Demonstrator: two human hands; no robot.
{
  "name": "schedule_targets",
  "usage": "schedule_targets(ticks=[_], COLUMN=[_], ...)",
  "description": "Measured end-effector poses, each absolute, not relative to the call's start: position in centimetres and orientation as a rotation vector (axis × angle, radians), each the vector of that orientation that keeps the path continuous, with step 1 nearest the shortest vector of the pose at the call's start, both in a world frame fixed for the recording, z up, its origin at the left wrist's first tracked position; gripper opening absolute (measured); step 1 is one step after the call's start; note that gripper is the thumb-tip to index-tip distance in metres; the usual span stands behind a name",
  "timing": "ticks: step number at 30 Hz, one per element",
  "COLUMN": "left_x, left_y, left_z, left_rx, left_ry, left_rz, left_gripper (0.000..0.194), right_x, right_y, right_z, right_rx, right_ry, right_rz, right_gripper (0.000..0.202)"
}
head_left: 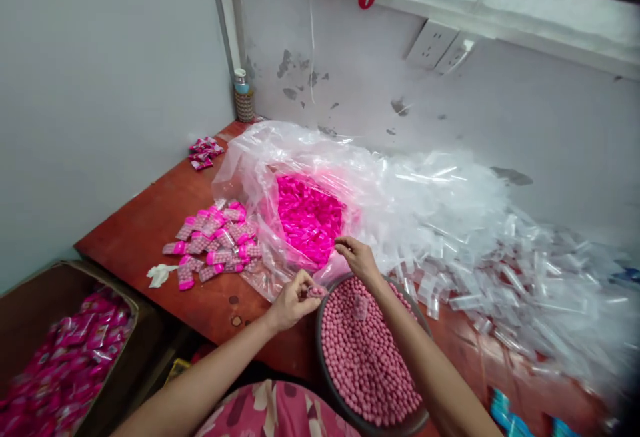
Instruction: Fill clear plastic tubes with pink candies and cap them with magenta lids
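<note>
My left hand [295, 300] is closed round a small clear container with pink balls in it [316, 291], just left of the bowl's rim. My right hand [356, 257] is at the front edge of a clear plastic bag [265, 157] full of bright pink caps [310, 220]; its fingers are bent together, and whatever they hold is too small to make out. Below it stands a dark round bowl [323, 363] of pink balls [370, 357], with a clear container [361, 307] lying on them. Filled containers with pink caps [215, 240] lie in a pile on the left.
Many empty clear containers [500, 277] spread over the red table [145, 223] on the right. A cardboard box [125, 297] of pink packets [75, 357] stands lower left. A bottle [242, 93] and pink packets [205, 152] are at the back left.
</note>
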State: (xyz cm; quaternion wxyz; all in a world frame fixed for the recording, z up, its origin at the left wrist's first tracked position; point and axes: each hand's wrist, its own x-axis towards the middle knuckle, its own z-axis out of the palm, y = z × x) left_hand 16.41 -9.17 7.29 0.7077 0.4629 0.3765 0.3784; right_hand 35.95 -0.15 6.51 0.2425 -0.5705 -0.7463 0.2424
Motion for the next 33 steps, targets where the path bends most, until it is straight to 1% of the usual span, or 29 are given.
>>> schedule_targets(ticks=[5,9,14,16,20,22,26,30,33], left_x=[13.7,12.0,11.0,10.9,11.4,11.8,12.8,13.6,14.2], left_y=[-7.6,-6.5,-5.7,-5.6,-5.7,-5.9,-6.5,-7.4,-8.2], left_z=[7.8,7.1,5.7,5.3,4.8,5.0,5.9,7.1,7.9], left_rx=[0.906,0.761,0.62,0.575,0.616,0.709,0.916,1.161,1.356], left_ry=[0.806,0.812,0.889,0.91,0.926,0.973,1.033,1.067,1.091], left_rz=[0.899,0.925,0.966,0.989,1.025,1.008,0.962,0.946,0.972], left_gripper=[0.02,0.027,0.037,0.039,0.038,0.037,0.033,0.025,0.022], right_x=[31.9,29.7,29.6,29.9,30.0,29.7,29.6,30.4,31.0], right_y=[5.6,7.2,7.8,7.0,3.1,0.7,-2.8,-5.0,-6.8], right_z=[4.7,3.4,2.6,3.3,6.7,8.8,11.6,12.4,12.9], right_rx=[-1.427,-1.35,-1.382,-1.421,-1.343,-1.273,-1.228,-1.302,-1.339], right_ry=[-2.385,-2.582,-2.617,-2.516,-1.995,-1.907,-2.109,-2.167,-2.196], right_rz=[0.664,0.678,0.656,0.672,1.05,1.156,1.036,0.926,0.832], right_gripper=[0.019,0.017,0.015,0.02,0.028,0.027,0.024,0.022,0.016])
